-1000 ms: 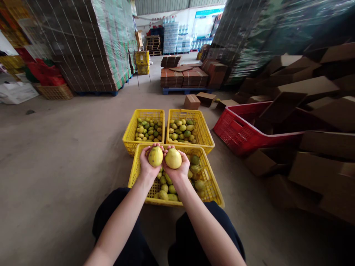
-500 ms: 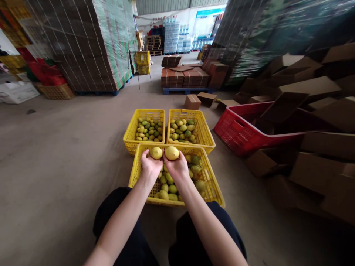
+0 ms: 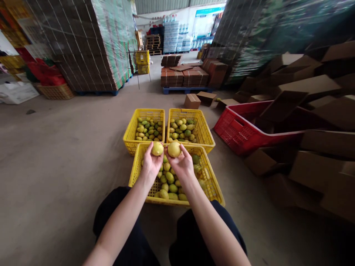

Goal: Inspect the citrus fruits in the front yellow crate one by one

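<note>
My left hand (image 3: 152, 162) grips a yellow lemon (image 3: 157, 148), with the thumb along its left side. A second, slightly larger lemon (image 3: 174, 149) rests in the curled fingers of my right hand (image 3: 181, 164). Both hands are raised side by side above the near yellow crate (image 3: 213, 184). Inside that crate lie several green and yellow lemons (image 3: 169, 177), partly hidden by my forearms. Beyond it stand a left yellow crate (image 3: 130, 135) and a right yellow crate (image 3: 206, 135), each holding several green and yellow lemons.
At the right, a red crate (image 3: 235, 131) and a heap of cardboard boxes (image 3: 321, 162) crowd the floor. Flattened cartons lie on a blue pallet (image 3: 185, 90) ahead. Wrapped stacks (image 3: 111, 44) rise on both sides. A small carton (image 3: 192, 101) sits behind the crates.
Both lemons have been lifted slightly and turned in my fingers. My right hand has moved a little to the right, widening the gap between the lemons. The crates stay put.
</note>
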Action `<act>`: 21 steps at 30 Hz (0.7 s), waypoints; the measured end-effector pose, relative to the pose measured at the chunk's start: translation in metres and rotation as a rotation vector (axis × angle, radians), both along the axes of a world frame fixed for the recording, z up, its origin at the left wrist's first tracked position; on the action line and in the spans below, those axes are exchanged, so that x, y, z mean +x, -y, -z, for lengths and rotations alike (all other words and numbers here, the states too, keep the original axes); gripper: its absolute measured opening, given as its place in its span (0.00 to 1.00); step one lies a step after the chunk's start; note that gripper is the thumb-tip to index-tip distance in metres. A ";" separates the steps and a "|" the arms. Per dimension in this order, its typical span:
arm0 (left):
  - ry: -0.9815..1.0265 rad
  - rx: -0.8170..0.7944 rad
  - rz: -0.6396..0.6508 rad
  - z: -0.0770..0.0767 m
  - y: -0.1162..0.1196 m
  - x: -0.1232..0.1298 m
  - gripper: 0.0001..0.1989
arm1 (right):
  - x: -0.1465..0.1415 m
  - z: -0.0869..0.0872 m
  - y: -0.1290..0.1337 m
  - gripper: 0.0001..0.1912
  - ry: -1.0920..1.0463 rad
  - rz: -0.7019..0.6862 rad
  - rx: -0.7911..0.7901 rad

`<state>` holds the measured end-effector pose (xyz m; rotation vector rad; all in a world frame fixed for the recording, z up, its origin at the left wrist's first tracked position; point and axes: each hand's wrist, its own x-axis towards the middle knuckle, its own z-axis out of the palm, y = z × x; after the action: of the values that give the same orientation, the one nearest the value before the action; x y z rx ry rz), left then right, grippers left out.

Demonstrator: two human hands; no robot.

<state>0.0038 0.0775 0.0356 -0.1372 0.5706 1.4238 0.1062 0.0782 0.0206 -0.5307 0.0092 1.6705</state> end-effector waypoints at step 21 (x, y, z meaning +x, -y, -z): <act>-0.016 0.165 0.239 -0.014 0.015 -0.020 0.08 | -0.004 -0.019 0.017 0.09 0.406 -0.087 0.426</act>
<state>-0.0157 0.0623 0.0493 0.0721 0.4631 1.2338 0.1025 0.0611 0.0396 -0.5378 -0.6599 1.5617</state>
